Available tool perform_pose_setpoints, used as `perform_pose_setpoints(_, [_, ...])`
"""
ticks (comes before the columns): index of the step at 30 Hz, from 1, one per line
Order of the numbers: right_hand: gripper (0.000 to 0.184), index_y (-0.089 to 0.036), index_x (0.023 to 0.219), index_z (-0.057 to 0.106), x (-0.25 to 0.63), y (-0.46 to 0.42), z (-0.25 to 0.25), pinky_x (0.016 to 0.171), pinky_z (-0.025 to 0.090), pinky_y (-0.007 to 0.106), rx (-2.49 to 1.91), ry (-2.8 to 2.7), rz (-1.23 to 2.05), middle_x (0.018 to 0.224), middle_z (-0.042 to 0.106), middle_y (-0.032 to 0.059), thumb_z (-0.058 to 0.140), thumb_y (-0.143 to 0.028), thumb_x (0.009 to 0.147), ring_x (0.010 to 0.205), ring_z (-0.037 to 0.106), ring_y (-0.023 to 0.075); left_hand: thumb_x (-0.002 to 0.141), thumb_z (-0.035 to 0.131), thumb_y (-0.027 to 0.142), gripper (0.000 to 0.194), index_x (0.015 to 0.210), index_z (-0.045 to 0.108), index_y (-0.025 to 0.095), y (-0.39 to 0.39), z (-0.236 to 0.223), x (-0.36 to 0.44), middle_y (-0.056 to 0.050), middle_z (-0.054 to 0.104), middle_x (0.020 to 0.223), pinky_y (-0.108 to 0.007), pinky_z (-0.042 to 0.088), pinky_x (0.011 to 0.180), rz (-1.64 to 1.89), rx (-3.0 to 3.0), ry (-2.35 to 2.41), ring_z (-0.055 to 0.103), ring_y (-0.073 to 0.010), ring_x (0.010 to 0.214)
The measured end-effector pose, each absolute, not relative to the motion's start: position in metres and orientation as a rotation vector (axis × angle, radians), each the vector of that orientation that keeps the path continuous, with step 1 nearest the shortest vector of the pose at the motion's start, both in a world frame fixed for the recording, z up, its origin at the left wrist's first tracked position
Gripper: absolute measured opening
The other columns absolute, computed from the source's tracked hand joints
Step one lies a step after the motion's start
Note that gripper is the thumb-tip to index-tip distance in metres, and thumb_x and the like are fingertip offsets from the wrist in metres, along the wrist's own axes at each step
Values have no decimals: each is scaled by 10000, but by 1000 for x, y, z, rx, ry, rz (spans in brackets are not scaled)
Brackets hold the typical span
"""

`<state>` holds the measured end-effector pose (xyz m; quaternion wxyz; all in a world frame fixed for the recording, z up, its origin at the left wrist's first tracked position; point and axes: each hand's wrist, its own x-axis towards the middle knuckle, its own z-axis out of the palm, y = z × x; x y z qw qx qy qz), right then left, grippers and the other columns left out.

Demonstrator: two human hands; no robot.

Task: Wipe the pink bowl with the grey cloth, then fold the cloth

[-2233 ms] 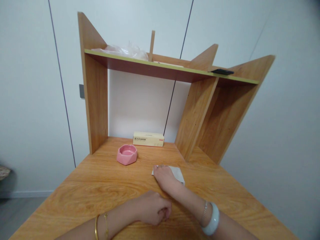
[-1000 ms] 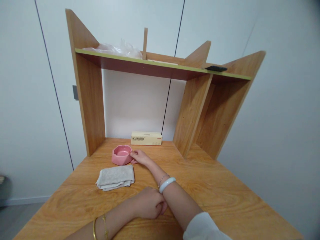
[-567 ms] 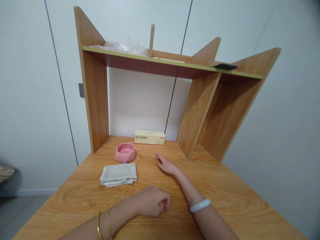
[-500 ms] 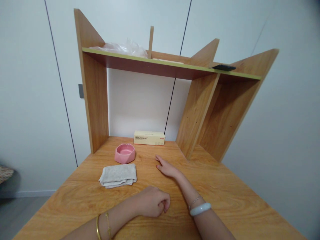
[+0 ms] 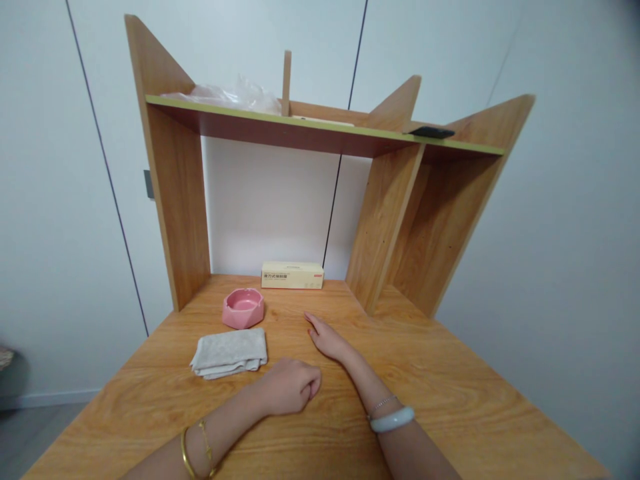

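In the head view, the grey cloth (image 5: pixel 230 353) lies left of centre in the lower half of the frame, folded into a flat, layered pad whose near edges do not quite line up. Just behind it, the pink faceted dish (image 5: pixel 243 313) stands upright on the table (image 5: pixel 440 407), with its open side up. From how these two lie, the folding looks done, though the layers could be squarer, and both pieces seem settled in place. Neither is in a hand, and no half-made step shows. Whether anything is left to do cannot be told from this view.

The left hand (image 5: pixel 287 387), which comes in from the lower left with gold bangles at the wrist, is loosely balled near the bottom centre. Its fingers (image 5: pixel 309 381) are curled in with hardly any gap, and nothing shows in its grip, though the inside of the palm is hidden. It is near the cloth's right side, apart from it.

The right hand (image 5: pixel 330 341), with a pale bangle (image 5: pixel 393 421) on the forearm, lies low over the table just right of centre. Its fingers (image 5: pixel 316 323) are fairly straight and together, the thumb side parted from them by a modest gap. It holds nothing and seems to rest on the wood, apart from both cloth and dish.

Behind, at centre, a long cream box (image 5: pixel 293 276) lies by the wall. The shelf (image 5: pixel 325 132) across the upper frame bears a clear plastic bag (image 5: pixel 237 97) at upper left and a dark flat object (image 5: pixel 433 132) at upper right.
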<state>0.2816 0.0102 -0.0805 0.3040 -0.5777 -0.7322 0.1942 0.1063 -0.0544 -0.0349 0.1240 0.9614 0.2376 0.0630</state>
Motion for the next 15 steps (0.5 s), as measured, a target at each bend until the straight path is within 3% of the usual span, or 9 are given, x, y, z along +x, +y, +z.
perform_pose_setpoints(15, [523, -88, 1296, 378, 276, 7, -78, 1062, 224, 357, -1580, -1997, 432, 1341, 390, 135, 386, -89, 773, 1246, 344, 185, 701, 376, 49, 234, 737, 540, 212, -48, -37, 107, 18, 630, 707, -201, 391, 600, 214, 2760, 759, 566, -133, 659])
